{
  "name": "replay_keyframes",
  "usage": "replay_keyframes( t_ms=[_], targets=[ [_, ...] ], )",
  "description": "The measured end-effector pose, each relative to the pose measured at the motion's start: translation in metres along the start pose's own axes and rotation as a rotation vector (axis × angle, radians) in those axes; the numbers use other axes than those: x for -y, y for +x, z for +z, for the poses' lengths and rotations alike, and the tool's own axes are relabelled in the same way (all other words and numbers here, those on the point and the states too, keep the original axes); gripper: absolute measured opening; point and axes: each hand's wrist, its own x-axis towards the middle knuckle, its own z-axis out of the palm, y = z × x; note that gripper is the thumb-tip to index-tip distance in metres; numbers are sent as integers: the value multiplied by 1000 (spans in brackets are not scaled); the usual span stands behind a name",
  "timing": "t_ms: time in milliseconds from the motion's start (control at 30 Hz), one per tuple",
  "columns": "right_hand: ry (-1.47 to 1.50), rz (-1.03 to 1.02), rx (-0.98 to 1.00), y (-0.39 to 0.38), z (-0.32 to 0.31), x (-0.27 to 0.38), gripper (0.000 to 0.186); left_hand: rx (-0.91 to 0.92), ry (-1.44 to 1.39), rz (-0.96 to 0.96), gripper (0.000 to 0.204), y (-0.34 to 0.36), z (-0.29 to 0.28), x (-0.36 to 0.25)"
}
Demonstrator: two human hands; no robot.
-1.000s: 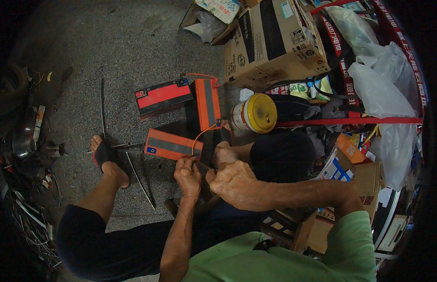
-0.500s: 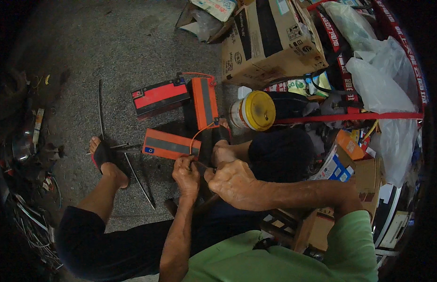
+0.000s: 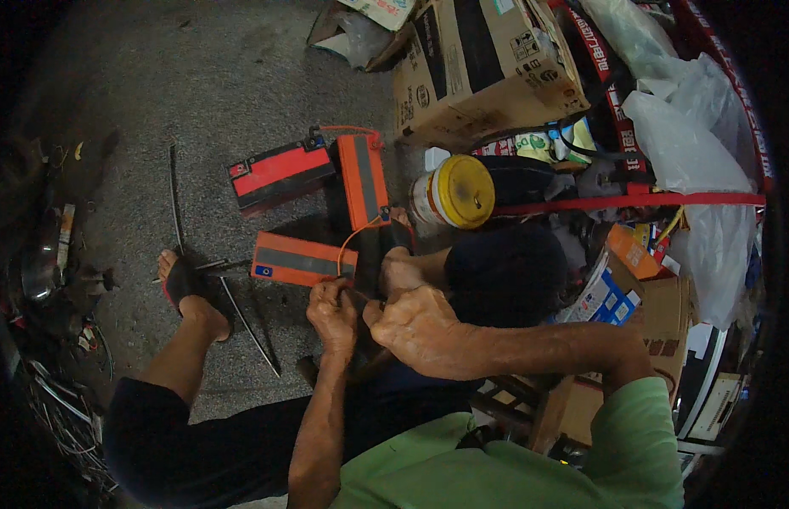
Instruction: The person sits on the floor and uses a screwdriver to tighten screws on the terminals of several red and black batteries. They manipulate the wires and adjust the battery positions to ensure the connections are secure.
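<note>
My left hand (image 3: 333,316) is closed, thumb and fingers pinched at the lower end of an orange wire (image 3: 342,253), by the near right corner of an orange battery (image 3: 303,259) with a grey stripe. The wire arches up to the near end of a second orange battery (image 3: 363,180). My right hand (image 3: 415,331) is curled into a fist just right of the left one. A thin thing shows between the two hands, but what the right fingers grip is hidden. Behind stands a red and black battery (image 3: 281,176), linked to the second by another orange wire (image 3: 348,128).
A white bucket with a yellow lid (image 3: 464,191) stands right of the batteries. Beyond it are a large cardboard box (image 3: 488,76), plastic bags (image 3: 679,140) and a red strap (image 3: 581,204). Thin metal rods (image 3: 248,327) lie by my left foot (image 3: 180,276). Tangled cables (image 3: 59,407) lie far left.
The whole view has shifted slightly, so the batteries, bucket and box appear a little further left and up. Both hands hold nearly the same pose at the battery's corner.
</note>
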Motion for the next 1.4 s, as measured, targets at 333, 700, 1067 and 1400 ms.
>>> replay_keyframes(
  t_ms=[333, 700, 1067, 1400],
  targets=[
    [-42, 21, -28, 2, 5, 3, 28, -32, -185, -81, 25, -1, 1, 4],
    [-34, -32, 3, 20, -21, 0, 8, 117, -173, 5, 18, -1, -11, 25],
    [49, 453, -441, -69, -21, -142, 25, 107, -170, -5, 12, 4, -6, -10],
    [80, 469, -394, -59, 11, -163, 21, 153, -69, -115, 10, 11, -9, -15]
  ],
)
